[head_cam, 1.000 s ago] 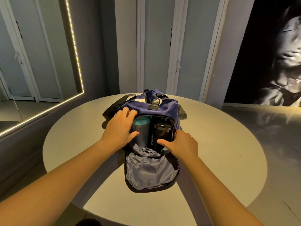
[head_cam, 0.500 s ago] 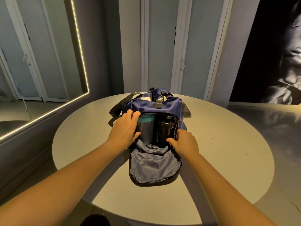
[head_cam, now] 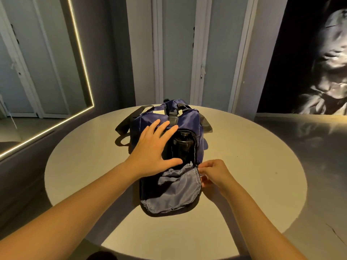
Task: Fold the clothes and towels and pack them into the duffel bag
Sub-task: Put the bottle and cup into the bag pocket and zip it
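Note:
A navy duffel bag (head_cam: 189, 121) lies on a round pale table (head_cam: 253, 175), its near end pocket unzipped. The grey-lined flap (head_cam: 174, 192) hangs open toward me. Inside the pocket a dark bottle (head_cam: 183, 145) stands upright. My left hand (head_cam: 154, 151) lies flat with spread fingers over the pocket's left side and the bag's top, hiding what is behind it. My right hand (head_cam: 213, 174) is at the flap's right edge, fingers curled and pinching near the zipper. No clothes or towels are visible.
Black shoulder strap (head_cam: 127, 124) trails off the bag's left side. A lit-edged mirror (head_cam: 37, 62) stands at the left, closet doors (head_cam: 178, 53) behind the table, and a dark wall picture (head_cam: 319, 62) at the right.
My left hand has spread flat and now covers the teal bottle. My right hand has left the pocket opening and moved down to the flap's right zipper edge.

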`<move>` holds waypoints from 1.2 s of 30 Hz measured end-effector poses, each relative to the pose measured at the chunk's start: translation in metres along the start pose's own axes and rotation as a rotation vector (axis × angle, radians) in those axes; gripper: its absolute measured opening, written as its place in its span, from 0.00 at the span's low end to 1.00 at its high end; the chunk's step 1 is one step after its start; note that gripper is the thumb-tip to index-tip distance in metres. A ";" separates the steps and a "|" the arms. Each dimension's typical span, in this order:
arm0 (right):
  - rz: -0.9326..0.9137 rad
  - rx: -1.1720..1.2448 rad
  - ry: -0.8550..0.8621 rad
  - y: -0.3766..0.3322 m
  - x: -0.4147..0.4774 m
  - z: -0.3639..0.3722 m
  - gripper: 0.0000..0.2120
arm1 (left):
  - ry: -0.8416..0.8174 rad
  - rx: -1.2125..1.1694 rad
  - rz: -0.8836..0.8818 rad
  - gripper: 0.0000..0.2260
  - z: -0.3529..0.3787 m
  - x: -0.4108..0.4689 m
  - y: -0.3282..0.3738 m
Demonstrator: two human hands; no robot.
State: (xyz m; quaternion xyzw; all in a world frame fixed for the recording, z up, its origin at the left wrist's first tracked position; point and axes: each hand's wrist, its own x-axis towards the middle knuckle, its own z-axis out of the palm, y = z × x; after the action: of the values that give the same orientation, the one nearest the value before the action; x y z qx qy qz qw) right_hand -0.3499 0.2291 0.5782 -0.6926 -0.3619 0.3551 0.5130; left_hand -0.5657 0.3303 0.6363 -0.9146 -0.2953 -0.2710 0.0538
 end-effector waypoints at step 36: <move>-0.012 -0.268 -0.268 -0.071 -0.048 -0.030 0.10 | 0.267 0.008 0.112 0.07 -0.054 -0.048 0.053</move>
State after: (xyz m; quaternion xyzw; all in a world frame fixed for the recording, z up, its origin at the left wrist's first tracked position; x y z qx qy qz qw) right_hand -0.3568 0.1893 0.6588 -0.6989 -0.4753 0.3897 0.3657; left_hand -0.5934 0.2486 0.6603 -0.8852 -0.2349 -0.3858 0.1114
